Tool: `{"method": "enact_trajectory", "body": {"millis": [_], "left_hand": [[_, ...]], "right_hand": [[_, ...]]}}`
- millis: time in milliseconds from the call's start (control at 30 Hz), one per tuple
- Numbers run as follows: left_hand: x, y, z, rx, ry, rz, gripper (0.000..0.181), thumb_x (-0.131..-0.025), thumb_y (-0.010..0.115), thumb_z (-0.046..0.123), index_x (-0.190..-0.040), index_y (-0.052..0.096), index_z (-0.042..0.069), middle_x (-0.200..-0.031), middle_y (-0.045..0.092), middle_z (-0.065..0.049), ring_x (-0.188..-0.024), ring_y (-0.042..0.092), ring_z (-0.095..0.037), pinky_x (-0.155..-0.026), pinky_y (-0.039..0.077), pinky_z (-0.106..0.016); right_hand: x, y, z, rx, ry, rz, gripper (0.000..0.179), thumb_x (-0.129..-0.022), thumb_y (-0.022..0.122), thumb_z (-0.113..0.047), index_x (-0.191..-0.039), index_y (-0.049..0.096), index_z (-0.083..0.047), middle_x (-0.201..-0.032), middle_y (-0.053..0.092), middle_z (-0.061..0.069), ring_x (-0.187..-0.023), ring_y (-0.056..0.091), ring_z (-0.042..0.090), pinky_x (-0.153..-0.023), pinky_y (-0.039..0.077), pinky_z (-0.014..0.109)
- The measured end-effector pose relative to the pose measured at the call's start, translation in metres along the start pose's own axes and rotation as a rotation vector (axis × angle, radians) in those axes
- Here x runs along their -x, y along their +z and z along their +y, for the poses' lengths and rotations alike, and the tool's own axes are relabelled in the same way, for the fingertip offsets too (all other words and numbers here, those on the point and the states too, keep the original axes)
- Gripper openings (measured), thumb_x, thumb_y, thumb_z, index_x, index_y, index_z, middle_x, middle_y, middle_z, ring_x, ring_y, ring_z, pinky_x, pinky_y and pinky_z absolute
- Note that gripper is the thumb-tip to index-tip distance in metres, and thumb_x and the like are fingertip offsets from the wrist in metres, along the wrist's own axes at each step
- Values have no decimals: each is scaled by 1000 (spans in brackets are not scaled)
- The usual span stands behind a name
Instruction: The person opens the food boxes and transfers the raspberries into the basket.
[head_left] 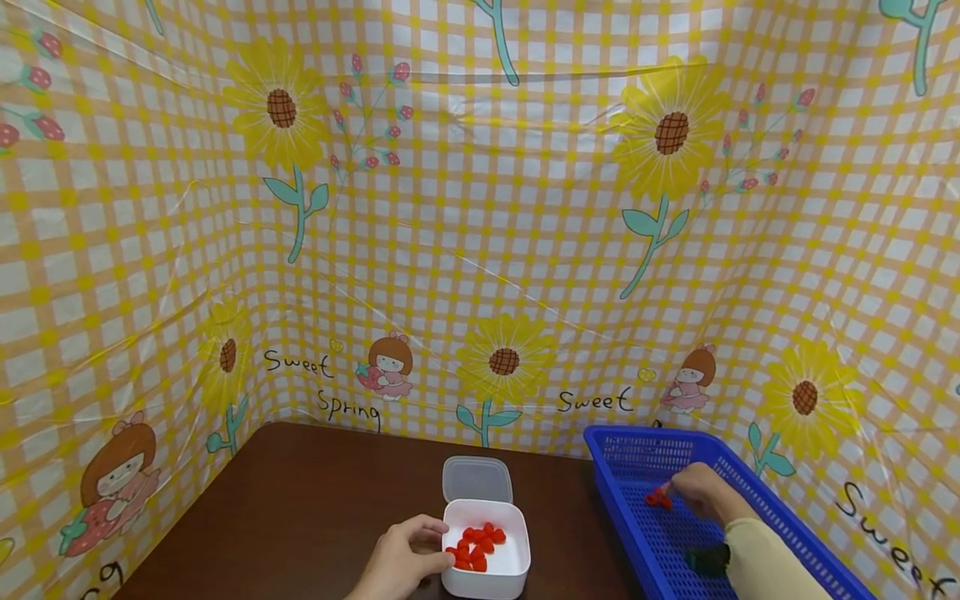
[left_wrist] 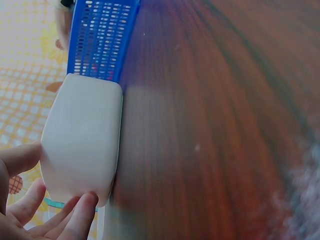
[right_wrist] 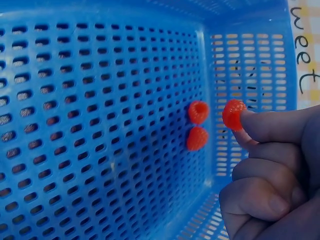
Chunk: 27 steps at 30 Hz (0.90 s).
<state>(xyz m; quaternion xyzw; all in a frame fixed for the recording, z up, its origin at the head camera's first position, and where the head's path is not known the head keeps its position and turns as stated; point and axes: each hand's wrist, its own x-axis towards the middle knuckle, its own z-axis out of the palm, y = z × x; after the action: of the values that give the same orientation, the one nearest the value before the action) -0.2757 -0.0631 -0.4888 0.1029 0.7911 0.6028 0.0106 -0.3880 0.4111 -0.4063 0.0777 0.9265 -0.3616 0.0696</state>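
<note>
Blue basket [head_left: 651,432], well to R. White box [head_left: 491,587], L of it, gripped at L side by L hand [head_left: 407,555]. R hand [head_left: 701,490] over basket, w/ narrow pinch, thumb & finger, on 1 berry [right_wrist: 233,115]. 2 loose berries [right_wrist: 197,138] on basket floor, nr R fingertips; more berries [head_left: 478,562] in box, nr L thumb.

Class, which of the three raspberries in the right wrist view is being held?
The raspberry pinched by the right hand; the other two raspberries lie loose in the blue basket.
</note>
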Motion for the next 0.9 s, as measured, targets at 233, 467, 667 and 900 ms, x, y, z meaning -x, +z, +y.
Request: {"method": "enact_trajectory", "body": {"millis": [233,467,667,900], "left_hand": [[0,0,1,-1,7,-3,31,-82,82,15,-110,71,7,-100,73,-8,-87,68,-19,-79,56,-38],[-1,0,1,0,-14,-5,30,-81,83,17,-108,71,11,-99,72,-7,-88,68,-21,-82,58,-43],[-2,0,-1,-12,-13,0,30,-81,83,18,-107,71,12,-99,73,-5,-88,68,-21,-83,57,-45],[-2,0,-1,-21,-13,9,31,-80,84,20,-107,72,13,-98,73,-3,-87,67,-18,-79,55,-40]], "right_hand": [[4,-1,5,-28,40,-8,21,-88,58,0,-98,70,14,-53,39,-7,-45,27,4,-44,31,21],[5,0,0,-51,17,18,19,-89,62,-4,-70,59,-2,-51,38,-9,-45,25,5,-43,29,22],[8,5,-22,-19,-82,32,15,-91,64,-8,-79,70,0,-63,52,2,-48,37,11,-47,39,28],[14,12,-57,-39,-210,5,29,-92,67,-10,-109,70,13,-91,67,8,-76,53,18,-70,50,35]]}}
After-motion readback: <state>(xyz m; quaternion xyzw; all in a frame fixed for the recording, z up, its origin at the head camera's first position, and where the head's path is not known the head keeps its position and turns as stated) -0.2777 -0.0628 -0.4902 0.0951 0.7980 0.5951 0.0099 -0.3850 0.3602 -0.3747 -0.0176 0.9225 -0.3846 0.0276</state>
